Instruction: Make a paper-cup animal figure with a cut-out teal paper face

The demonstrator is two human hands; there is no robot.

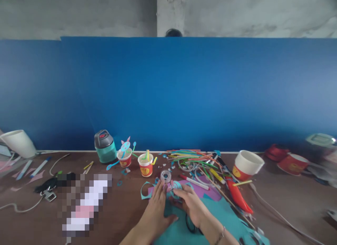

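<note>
Right hand (191, 203) grips a blue-and-pink cutout (177, 185) at its near edge, while left hand (158, 204), fingers outstretched, borders its left side (clear roll (165, 175) just beyond).

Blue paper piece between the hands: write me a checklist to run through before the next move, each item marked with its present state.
1. Blue paper piece at the fingers of the right hand: ok.
2. Right hand's grip on it secure: cannot tell; the fingers cover part of it.
3. Clear tape roll close by: ok, just beyond the fingertips of the left hand.
4. Teal sheet free of loose items: not ok; a black loop, perhaps a scissors handle, shows beside the right wrist.
5. Cup with yellow and green straws upright: ok.
</note>
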